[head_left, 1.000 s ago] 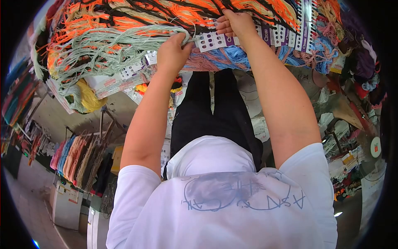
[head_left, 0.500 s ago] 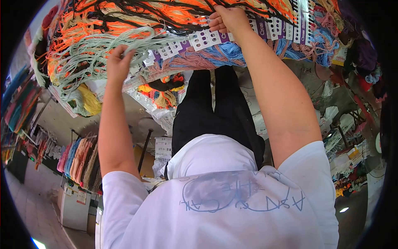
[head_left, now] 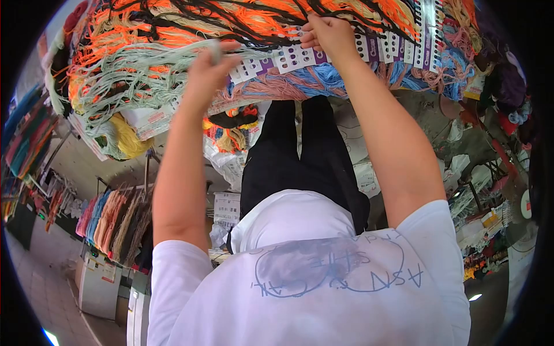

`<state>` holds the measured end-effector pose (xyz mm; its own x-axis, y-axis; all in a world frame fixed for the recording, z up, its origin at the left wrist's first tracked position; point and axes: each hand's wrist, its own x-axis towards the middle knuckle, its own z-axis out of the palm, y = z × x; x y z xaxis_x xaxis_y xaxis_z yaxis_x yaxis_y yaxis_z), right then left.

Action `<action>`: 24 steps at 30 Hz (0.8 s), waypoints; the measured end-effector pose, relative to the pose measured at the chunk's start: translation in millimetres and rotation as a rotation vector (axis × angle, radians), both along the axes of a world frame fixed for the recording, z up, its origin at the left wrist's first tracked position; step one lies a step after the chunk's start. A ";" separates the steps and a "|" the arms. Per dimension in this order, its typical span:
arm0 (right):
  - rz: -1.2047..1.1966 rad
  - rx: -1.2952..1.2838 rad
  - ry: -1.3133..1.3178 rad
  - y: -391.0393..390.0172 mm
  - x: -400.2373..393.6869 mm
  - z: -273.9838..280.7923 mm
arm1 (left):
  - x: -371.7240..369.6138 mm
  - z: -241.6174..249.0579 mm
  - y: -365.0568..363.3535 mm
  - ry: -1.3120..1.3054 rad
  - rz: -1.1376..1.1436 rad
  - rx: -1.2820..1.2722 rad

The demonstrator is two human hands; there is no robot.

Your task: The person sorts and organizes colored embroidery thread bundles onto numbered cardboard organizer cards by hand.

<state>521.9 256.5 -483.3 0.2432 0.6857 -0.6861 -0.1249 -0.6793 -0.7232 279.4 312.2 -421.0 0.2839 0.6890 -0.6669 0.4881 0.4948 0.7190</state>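
My right hand point(head_left: 330, 39) is closed at the edge of the black thread point(head_left: 254, 38), its fingers curled and thumb and forefinger pinched on the strands. My left hand point(head_left: 208, 72) is smeared by motion over the right end of the pale grey-green thread point(head_left: 138, 66). A pale patch shows between its fingers; I cannot tell whether it grips the thread. Under the hands runs a row of white and purple cards with punched holes point(head_left: 294, 56). Orange thread point(head_left: 173, 29) lies beyond, while blue thread point(head_left: 329, 75) and dusty pink thread point(head_left: 265, 87) lie along the near edge.
A yellow skein point(head_left: 131, 141) hangs at the work surface's left corner. Below the surface is a bundle of mixed orange, black and tan thread point(head_left: 231, 130). Skeins hang on a rack point(head_left: 109, 222) to the left, and a white cabinet point(head_left: 98, 291) stands behind it.
My left hand has moved right along the pale thread towards the punched cards. My right hand stays at the black thread, slightly lower and further right in view.
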 end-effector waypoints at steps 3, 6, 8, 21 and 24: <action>0.161 0.198 -0.412 -16.9 -23.0 6.5 | 30.7 -24.2 -32.0 0.208 -0.262 0.277; 0.259 0.274 -0.554 -29.3 -52.4 33.5 | 40.2 -35.0 -37.4 0.357 -0.388 0.491; 0.336 0.237 -0.594 -33.0 -60.7 30.3 | 38.8 -39.2 -40.1 0.364 -0.391 0.511; 0.218 0.296 -0.498 -44.4 -64.8 4.1 | 18.2 3.1 10.4 0.319 -0.927 0.331; 0.184 0.260 -0.475 -47.7 -71.6 10.5 | 8.2 3.6 11.5 0.350 -0.860 0.289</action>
<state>450.2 208.8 -472.8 0.3440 0.8776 -0.3339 0.3581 -0.4514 -0.8173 287.6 323.7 -417.5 0.5848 0.4892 -0.6471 0.8097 -0.3040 0.5019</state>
